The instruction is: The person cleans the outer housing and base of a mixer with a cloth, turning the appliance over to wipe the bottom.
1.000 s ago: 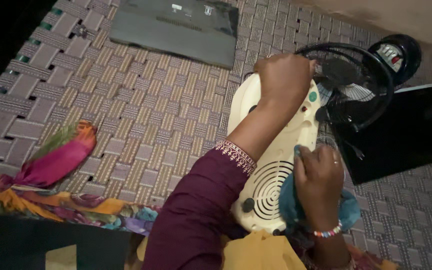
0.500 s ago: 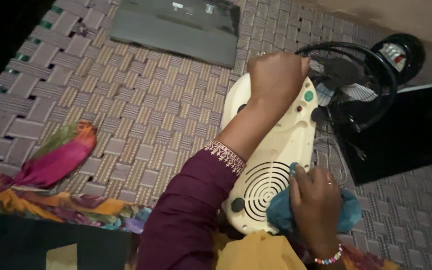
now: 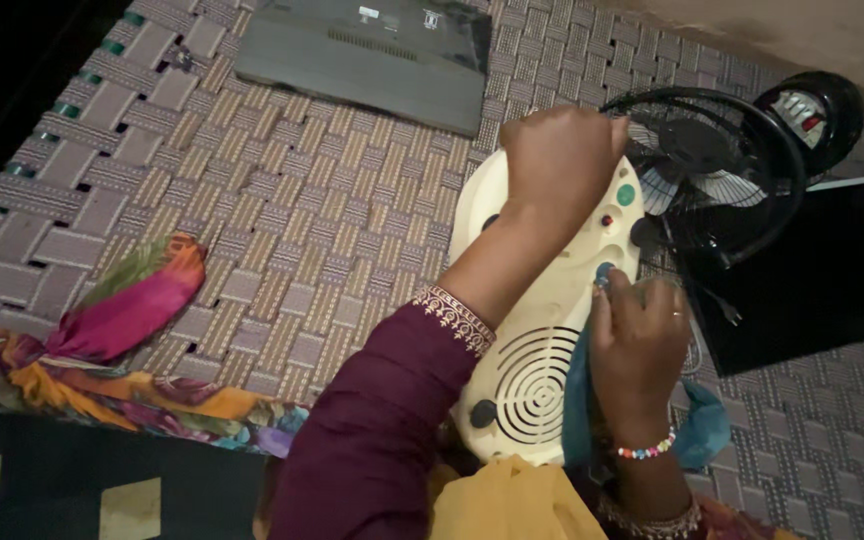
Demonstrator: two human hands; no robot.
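The person's left hand (image 3: 564, 160) is closed in a fist around the top end of a cream plastic cover (image 3: 552, 320). The cover stands tilted on a woven mat (image 3: 332, 220), a bit right of the middle of the view. It has round vent slots low down and small coloured buttons near the top. The left arm wears a dark red sleeve (image 3: 382, 440) with a gold trim at the wrist.

The right hand (image 3: 640, 345) is at about 4 o'clock from the left hand. Its fingers are bent and it presses a blue cloth (image 3: 702, 425) against the right side of the cover. The cloth hangs down under the hand. A bead bracelet (image 3: 646, 450) sits on that wrist.

A black fan (image 3: 727, 185) lies at 3 o'clock from the left hand, just beside the cover. A flat black panel (image 3: 832, 270) lies next to the fan, farther right. A grey flat box (image 3: 362, 60) lies at 11 o'clock, well apart from the hands. A bright scarf (image 3: 122, 330) with many colours lies at 8 o'clock on the mat.
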